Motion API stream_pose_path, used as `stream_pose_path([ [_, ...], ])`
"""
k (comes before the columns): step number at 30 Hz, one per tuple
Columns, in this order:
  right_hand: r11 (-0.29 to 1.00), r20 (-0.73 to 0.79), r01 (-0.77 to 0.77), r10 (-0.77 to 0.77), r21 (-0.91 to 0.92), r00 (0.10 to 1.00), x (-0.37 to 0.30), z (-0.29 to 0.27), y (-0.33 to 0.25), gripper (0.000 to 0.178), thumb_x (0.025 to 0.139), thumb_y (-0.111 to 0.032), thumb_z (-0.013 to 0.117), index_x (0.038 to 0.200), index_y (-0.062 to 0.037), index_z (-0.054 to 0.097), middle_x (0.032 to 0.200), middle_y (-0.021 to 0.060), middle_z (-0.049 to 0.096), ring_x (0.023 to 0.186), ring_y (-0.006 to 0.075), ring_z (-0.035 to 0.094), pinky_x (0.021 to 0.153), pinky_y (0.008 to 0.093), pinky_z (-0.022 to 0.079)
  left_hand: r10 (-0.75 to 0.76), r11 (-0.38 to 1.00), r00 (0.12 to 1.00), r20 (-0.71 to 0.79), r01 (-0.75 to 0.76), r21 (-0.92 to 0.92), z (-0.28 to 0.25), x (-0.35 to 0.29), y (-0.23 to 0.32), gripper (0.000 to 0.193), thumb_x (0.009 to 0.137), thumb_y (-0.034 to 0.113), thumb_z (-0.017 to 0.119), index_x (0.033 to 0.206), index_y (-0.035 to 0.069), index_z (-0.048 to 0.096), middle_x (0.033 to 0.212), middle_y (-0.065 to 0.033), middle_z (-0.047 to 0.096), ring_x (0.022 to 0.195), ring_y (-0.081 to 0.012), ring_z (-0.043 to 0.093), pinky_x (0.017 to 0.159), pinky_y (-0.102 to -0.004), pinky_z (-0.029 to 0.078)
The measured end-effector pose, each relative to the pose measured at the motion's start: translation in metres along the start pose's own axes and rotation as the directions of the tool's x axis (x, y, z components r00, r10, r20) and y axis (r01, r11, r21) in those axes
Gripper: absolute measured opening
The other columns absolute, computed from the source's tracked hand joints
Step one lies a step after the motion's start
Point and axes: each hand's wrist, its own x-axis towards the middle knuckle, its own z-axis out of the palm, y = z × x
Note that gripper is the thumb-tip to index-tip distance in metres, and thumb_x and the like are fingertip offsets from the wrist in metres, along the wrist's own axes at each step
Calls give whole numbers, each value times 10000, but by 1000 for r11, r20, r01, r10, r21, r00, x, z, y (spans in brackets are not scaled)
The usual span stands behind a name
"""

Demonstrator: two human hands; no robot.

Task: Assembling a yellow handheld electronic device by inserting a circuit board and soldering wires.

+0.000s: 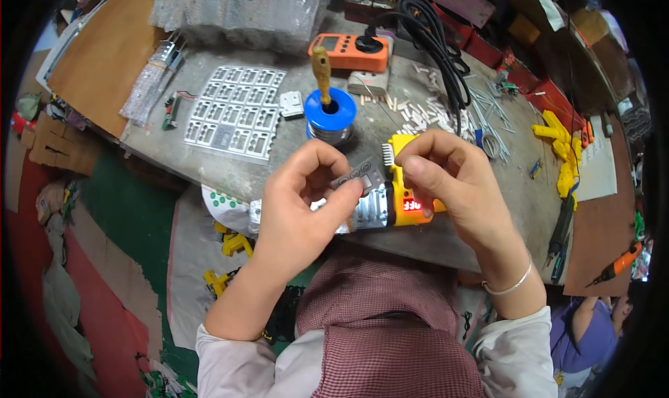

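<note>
My left hand (306, 206) pinches a small grey panel label (357, 176) with round button marks and a little window, between thumb and fingers. Beside it my right hand (449, 175) is closed in a pinch; whether anything tiny sits between its fingertips, I cannot make out. Below and between both hands lies a yellow and orange tool (412, 215) with a lit red display and a silver, foil-like barrel (371, 210), partly covered by my hands. To the left, a sheet of similar grey labels (235, 114) lies flat on the worktable (202, 162).
A blue spool (339, 114) holds an upright wooden-handled tool (321, 71). Behind are an orange meter (348, 52), a black cable (446, 57) and bubble-wrapped stacks (237, 11). White pieces (425, 105) are scattered right of centre; yellow housings (554, 137) lie farther right. Another person (585, 335) is lower right.
</note>
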Motion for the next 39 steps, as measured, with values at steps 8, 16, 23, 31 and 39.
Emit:
stream_pose_path([
  [8, 962, -103, 26, -56, -270, 993, -16, -13, 7, 180, 900, -162, 677, 885, 16, 659, 739, -1, 610, 641, 36, 526, 576, 196, 427, -190, 978, 953, 235, 205, -41, 21, 10, 1, 150, 865, 51, 653, 978, 6, 566, 875, -52, 637, 760, -103, 632, 654, -225, 493],
  [16, 942, -350, -269, 188, -200, 918, -37, -27, 39, 173, 906, -133, 648, 846, 29, 651, 661, 11, 604, 518, 34, 499, 480, 182, 387, 239, 843, 966, 99, -257, 473, 11, -10, -33, 164, 785, 8, 664, 944, 11, 625, 919, -118, 646, 840, -289, 622, 712, -356, 503],
  [23, 969, -462, -221, 148, -108, 874, -38, -15, 52, 175, 888, -124, 650, 813, 34, 652, 647, 18, 605, 502, 40, 507, 476, 184, 383, 507, 604, 826, 245, -544, 583, 16, -13, -52, 221, 692, -22, 687, 903, 34, 651, 936, -95, 646, 885, -307, 614, 751, -391, 507],
  [31, 970, -539, -205, 103, -134, 836, -40, -5, 58, 174, 883, -104, 658, 771, 29, 657, 603, -9, 583, 502, 20, 488, 465, 188, 365, 487, 590, 834, 259, -533, 607, 20, -17, -59, 272, 658, -58, 662, 900, 62, 691, 983, -76, 655, 966, -309, 583, 802, -389, 479],
  [39, 974, -554, -154, 37, -168, 832, -40, -3, 61, 164, 877, -82, 666, 762, 35, 658, 579, -43, 548, 505, 0, 452, 459, 187, 338, 497, 512, 805, 325, -574, 639, 21, -17, -61, 368, 593, -33, 662, 950, 53, 699, 1005, -80, 653, 969, -308, 588, 831, -394, 485],
])
